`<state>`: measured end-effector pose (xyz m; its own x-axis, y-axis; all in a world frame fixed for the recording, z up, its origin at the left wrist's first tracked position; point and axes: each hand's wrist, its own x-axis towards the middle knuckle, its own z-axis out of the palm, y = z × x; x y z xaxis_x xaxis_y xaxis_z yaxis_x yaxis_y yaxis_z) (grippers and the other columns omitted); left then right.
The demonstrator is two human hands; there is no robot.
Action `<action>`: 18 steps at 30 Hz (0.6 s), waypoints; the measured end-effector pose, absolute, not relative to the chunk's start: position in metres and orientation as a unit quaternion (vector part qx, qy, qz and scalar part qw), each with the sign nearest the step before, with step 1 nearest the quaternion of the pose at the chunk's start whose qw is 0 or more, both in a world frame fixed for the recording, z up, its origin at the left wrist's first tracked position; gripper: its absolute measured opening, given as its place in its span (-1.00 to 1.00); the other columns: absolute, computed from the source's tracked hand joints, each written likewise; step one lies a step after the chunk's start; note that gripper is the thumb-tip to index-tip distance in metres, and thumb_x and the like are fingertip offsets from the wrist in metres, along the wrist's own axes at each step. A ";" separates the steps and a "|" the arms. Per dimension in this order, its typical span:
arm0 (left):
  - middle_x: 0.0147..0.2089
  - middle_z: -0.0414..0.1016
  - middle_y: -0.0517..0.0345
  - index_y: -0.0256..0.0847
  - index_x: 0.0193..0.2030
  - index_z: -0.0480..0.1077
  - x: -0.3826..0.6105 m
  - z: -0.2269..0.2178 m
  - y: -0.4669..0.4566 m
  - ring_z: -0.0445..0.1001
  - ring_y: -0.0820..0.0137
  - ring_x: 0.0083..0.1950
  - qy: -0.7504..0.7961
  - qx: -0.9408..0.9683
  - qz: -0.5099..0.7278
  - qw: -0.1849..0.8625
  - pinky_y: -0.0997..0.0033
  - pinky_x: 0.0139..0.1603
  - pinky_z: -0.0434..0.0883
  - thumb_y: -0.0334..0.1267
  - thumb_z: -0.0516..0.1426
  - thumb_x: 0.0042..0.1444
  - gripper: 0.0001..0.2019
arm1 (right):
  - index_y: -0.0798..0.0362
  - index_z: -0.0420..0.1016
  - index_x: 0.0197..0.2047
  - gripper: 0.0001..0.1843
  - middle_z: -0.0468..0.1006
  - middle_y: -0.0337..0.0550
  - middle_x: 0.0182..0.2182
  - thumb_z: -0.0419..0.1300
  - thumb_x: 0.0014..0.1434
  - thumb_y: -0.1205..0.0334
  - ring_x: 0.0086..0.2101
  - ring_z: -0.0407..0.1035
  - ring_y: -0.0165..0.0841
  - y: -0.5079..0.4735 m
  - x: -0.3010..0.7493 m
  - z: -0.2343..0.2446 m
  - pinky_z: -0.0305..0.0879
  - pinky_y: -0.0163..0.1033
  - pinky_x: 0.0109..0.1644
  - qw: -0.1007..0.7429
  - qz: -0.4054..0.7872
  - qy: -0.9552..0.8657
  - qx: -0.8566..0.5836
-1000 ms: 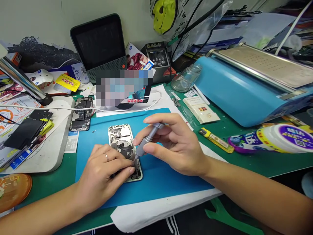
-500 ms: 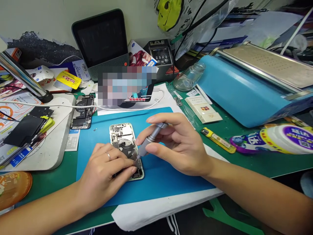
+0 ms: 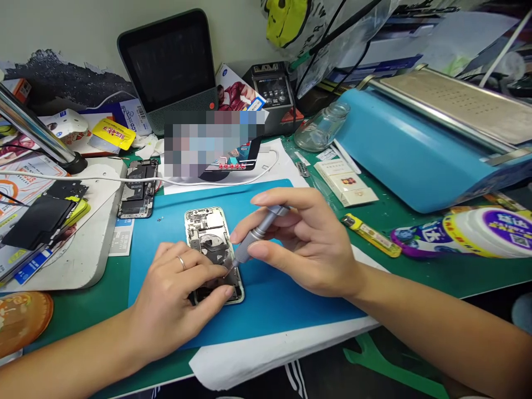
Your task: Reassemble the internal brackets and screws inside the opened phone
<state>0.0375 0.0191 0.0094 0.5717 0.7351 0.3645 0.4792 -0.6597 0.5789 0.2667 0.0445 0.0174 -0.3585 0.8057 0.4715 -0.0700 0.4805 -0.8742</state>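
Note:
An opened smartphone (image 3: 215,221) with its inner parts bare lies on a blue mat (image 3: 166,310). My right hand (image 3: 310,249) grips a grey precision screwdriver (image 3: 251,242) between thumb and fingers, one finger resting on its end cap. The screwdriver slants down to the left, its thin tip over the lower part of the phone. My left hand (image 3: 178,293) lies over the phone's lower left side, thumb and index finger apart on either side of the tip. Its other fingers are bent and partly hidden. Tiny screws (image 3: 160,219) lie on the mat to the phone's left.
A second opened phone (image 3: 138,188) lies at the mat's upper left, under a white cable (image 3: 183,183). Behind the mat stands a dark-screened display (image 3: 170,61). To the right are a glass jar (image 3: 318,130), a cigarette box (image 3: 347,182), a yellow cutter (image 3: 372,235), a bottle (image 3: 461,233) and a blue machine (image 3: 407,149).
My left thumb and index finger have spread apart near the screwdriver tip. The screwdriver has stayed nearly in place in my right hand. The view has shifted slightly.

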 end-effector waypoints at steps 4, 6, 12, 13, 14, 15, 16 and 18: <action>-0.17 0.61 0.20 -0.13 -0.04 0.50 0.039 0.014 0.021 0.45 0.36 -0.21 0.366 0.868 0.268 0.203 0.23 -0.17 0.22 -0.35 0.18 0.31 -0.87 | -0.16 0.33 0.15 -0.57 0.59 -0.23 -0.22 0.30 0.31 0.39 -0.24 0.62 -0.37 0.043 0.267 0.019 0.63 -0.30 -0.28 0.523 0.394 -0.707 -0.266; -0.12 0.60 0.14 -0.17 0.01 0.48 0.039 0.019 0.022 0.43 0.32 -0.18 0.365 0.883 0.238 0.177 0.21 -0.17 0.23 -0.37 0.13 0.31 -0.82 | -0.18 0.34 0.16 -0.59 0.59 -0.22 -0.20 0.29 0.32 0.34 -0.29 0.62 -0.38 0.042 0.269 0.021 0.61 -0.32 -0.34 0.539 0.353 -0.720 -0.260; 0.02 0.59 -0.07 -0.32 0.16 0.42 0.025 0.026 0.013 0.45 0.21 -0.10 0.281 0.936 0.197 0.075 0.16 -0.16 0.35 -0.45 0.12 0.30 -0.69 | -0.20 0.34 0.21 -0.57 0.65 -0.20 -0.20 0.29 0.34 0.27 -0.35 0.61 -0.38 0.038 0.277 0.026 0.63 -0.25 -0.26 0.513 0.230 -0.786 -0.255; 0.04 0.59 -0.10 -0.34 0.19 0.41 0.021 0.025 0.010 0.47 0.20 -0.09 0.258 0.943 0.197 0.072 0.16 -0.14 0.38 -0.46 0.13 0.28 -0.66 | -0.20 0.35 0.21 -0.57 0.66 -0.19 -0.19 0.28 0.34 0.29 -0.34 0.61 -0.37 0.038 0.278 0.026 0.64 -0.23 -0.24 0.496 0.223 -0.801 -0.250; 0.06 0.60 -0.12 -0.37 0.20 0.41 0.017 0.024 0.008 0.50 0.19 -0.06 0.236 0.949 0.199 0.068 0.15 -0.11 0.41 -0.47 0.13 0.26 -0.64 | -0.19 0.35 0.21 -0.58 0.67 -0.18 -0.18 0.27 0.34 0.30 -0.33 0.62 -0.36 0.038 0.279 0.026 0.65 -0.23 -0.23 0.481 0.222 -0.813 -0.241; 0.06 0.60 -0.13 -0.39 0.20 0.42 0.013 0.023 0.007 0.52 0.16 -0.02 0.216 0.955 0.196 0.063 0.14 -0.06 0.43 -0.46 0.14 0.25 -0.63 | -0.18 0.36 0.20 -0.60 0.67 -0.17 -0.17 0.26 0.35 0.31 -0.31 0.62 -0.35 0.039 0.279 0.026 0.65 -0.22 -0.22 0.467 0.225 -0.824 -0.228; 0.08 0.61 -0.13 -0.40 0.20 0.43 0.010 0.022 0.007 0.53 0.14 0.03 0.203 0.959 0.190 0.059 0.14 -0.01 0.44 -0.45 0.13 0.25 -0.62 | -0.17 0.37 0.18 -0.62 0.68 -0.16 -0.15 0.24 0.36 0.32 -0.28 0.62 -0.36 0.040 0.279 0.025 0.65 -0.23 -0.21 0.458 0.231 -0.832 -0.213; 0.12 0.61 -0.13 -0.40 0.21 0.44 0.006 0.019 0.007 0.53 0.11 0.12 0.187 0.966 0.170 0.055 0.12 0.08 0.44 -0.41 0.12 0.27 -0.62 | -0.14 0.41 0.14 -0.66 0.68 -0.15 -0.13 0.24 0.35 0.34 -0.25 0.62 -0.38 0.040 0.278 0.024 0.65 -0.26 -0.19 0.449 0.253 -0.837 -0.185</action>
